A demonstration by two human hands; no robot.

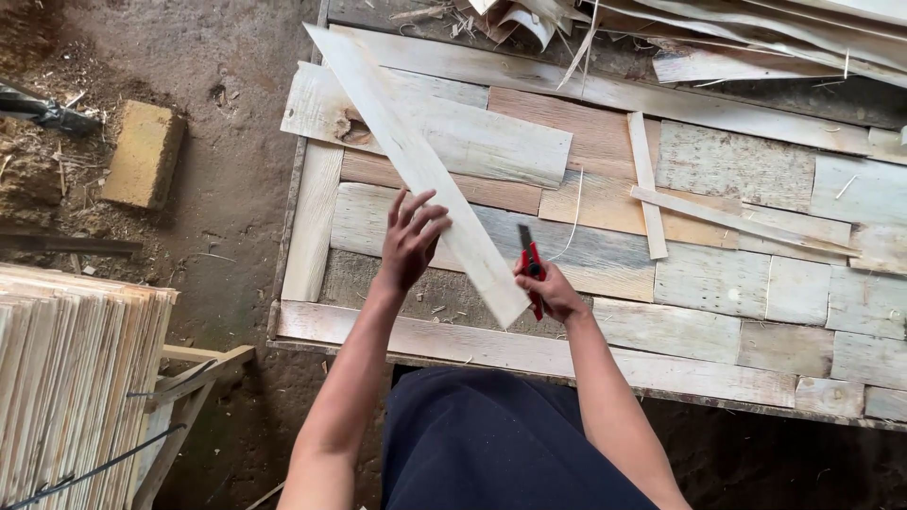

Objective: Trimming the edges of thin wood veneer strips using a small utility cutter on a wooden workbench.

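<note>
A long pale strip of thin wood veneer [416,161] lies slanted across a workbench of patched boards [718,283], running from upper left down to its near end by my hands. My left hand [411,241] rests on the strip's left edge with fingers spread, pressing it down. My right hand [553,291] grips a red utility knife [529,260] with its dark blade pointing away from me, just right of the strip's near end.
Narrow offcut strips [647,189] lie on the bench to the right. Curled veneer scraps [756,38] pile at the far edge. A stack of veneer sheets [66,378] stands at lower left. A block [142,156] sits on the dirt floor.
</note>
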